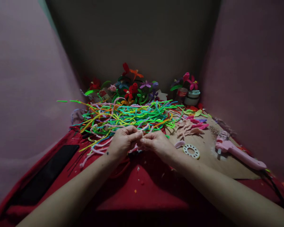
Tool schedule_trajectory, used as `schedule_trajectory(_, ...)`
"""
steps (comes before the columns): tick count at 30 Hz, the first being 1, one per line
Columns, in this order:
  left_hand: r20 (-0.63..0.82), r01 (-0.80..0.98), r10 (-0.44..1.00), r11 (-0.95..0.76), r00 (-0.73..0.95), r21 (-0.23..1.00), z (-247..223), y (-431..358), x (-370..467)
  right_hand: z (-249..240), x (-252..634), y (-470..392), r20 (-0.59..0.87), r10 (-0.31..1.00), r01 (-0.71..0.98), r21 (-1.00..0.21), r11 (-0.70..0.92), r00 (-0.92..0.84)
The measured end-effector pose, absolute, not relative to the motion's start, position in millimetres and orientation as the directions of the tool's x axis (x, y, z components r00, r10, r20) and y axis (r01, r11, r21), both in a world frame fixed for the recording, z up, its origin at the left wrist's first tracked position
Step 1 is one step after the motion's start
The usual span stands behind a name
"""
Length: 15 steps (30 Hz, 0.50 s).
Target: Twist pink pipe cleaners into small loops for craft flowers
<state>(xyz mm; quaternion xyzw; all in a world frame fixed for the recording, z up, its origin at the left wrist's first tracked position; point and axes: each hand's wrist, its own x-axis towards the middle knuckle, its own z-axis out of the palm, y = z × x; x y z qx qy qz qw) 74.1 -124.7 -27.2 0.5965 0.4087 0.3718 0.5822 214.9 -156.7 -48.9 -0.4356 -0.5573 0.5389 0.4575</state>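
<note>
My left hand (126, 139) and my right hand (157, 143) meet at the fingertips in the middle of the view, just in front of a heap of coloured pipe cleaners (132, 115). Both are closed in a pinch. Between and behind the fingers a pale pink fuzzy piece (145, 127) shows in part; which hand grips it, and how, is too small to tell. More pink stems (98, 150) lie beside my left hand.
A pink glue gun (239, 154) and a white ring with holes (191, 151) rest on a brown board (208, 164) at right. A black flat object (47, 173) lies left on the red cloth (142, 198). Fuzzy flowers (131, 91) and a lidded jar (192, 97) stand behind.
</note>
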Motion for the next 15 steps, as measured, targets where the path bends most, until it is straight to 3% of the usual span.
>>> schedule_trajectory(4,-0.018,0.04,0.918,0.003,0.396,0.999,-32.8,-122.9,73.4,-53.0,215.4,-152.6,0.017,0.983,0.028,-0.999,0.023,-0.182)
schedule_trajectory(9,-0.008,0.095,0.922,-0.031,0.386,0.995,-29.7,-122.5,72.5,-46.0,214.0,-154.6,-0.034,0.991,-0.156,-0.986,-0.054,-0.128)
schedule_trajectory(13,0.167,0.226,0.942,-0.237,0.293,0.945,-25.6,-125.7,73.9,-40.7,210.4,-156.7,-0.069,0.99,-0.183,-0.979,-0.091,-0.125)
schedule_trajectory(15,0.184,0.269,0.93,-0.274,0.318,0.923,-22.7,-125.2,72.5,-38.9,210.2,-156.3,-0.045,0.995,-0.188,-0.98,-0.06,-0.085)
